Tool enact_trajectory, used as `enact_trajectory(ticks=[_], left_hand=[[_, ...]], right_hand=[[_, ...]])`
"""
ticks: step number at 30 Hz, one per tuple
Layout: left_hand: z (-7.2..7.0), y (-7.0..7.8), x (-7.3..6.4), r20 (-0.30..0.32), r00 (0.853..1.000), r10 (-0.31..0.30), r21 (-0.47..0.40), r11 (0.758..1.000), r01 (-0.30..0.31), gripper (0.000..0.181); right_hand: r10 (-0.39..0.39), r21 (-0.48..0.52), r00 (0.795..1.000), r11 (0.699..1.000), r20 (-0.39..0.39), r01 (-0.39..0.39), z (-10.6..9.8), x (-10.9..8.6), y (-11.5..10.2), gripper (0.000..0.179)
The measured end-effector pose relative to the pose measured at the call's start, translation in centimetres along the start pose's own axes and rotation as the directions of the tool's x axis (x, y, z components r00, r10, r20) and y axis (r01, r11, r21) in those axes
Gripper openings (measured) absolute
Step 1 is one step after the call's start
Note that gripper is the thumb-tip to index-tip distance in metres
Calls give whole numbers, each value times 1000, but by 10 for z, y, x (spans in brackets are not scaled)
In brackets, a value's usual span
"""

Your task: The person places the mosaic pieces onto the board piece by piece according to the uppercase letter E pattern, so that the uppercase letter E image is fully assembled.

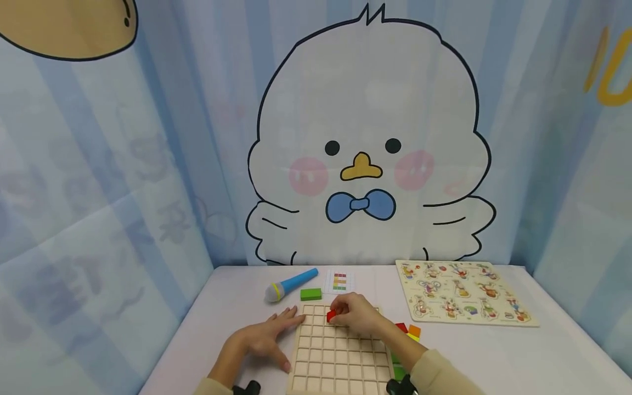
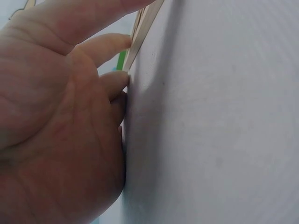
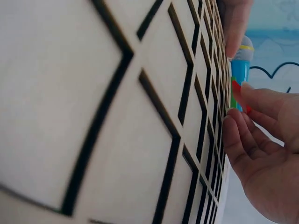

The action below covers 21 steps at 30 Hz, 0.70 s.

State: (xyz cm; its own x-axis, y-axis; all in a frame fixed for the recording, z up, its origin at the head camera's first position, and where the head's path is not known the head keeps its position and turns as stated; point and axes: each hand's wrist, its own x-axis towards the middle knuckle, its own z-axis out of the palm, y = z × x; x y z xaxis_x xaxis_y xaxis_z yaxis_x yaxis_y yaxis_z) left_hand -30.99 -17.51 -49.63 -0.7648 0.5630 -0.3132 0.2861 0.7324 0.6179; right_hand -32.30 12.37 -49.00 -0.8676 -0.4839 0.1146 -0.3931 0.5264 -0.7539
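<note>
A wooden grid board (image 1: 328,355) lies on the white table, its squares bare apart from the spot under my right hand. My right hand (image 1: 356,314) pinches a small red block (image 1: 331,315) between thumb and fingers over the far rows of the grid. In the right wrist view the red block (image 3: 240,95) shows between the fingertips, close over the board. My left hand (image 1: 266,336) rests on the table with fingers spread, thumb and fingertips at the board's left edge. The left wrist view shows that palm (image 2: 60,121) beside the board's wooden side (image 2: 145,25).
Beyond the board lie a green block (image 1: 310,294), a blue toy microphone (image 1: 291,284) and a card with coloured squares (image 1: 339,282). Orange (image 1: 414,330), red, yellow and green blocks sit right of the board, partly behind my right forearm. A picture puzzle board (image 1: 464,293) lies back right.
</note>
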Motion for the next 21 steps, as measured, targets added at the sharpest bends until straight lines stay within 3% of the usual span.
enact_trajectory(ticks=[10,21], left_hand=[[-1,0,-4,-4,1000,-20,-8,1000,20,106],[1,-2,-2,-11,1000,-2,-14,1000,2,106]], right_hand=[[-20,-34,1000,999,16,20,10,4,6,17],[-94,-151,996,984,-3,92,12,1,1,17]])
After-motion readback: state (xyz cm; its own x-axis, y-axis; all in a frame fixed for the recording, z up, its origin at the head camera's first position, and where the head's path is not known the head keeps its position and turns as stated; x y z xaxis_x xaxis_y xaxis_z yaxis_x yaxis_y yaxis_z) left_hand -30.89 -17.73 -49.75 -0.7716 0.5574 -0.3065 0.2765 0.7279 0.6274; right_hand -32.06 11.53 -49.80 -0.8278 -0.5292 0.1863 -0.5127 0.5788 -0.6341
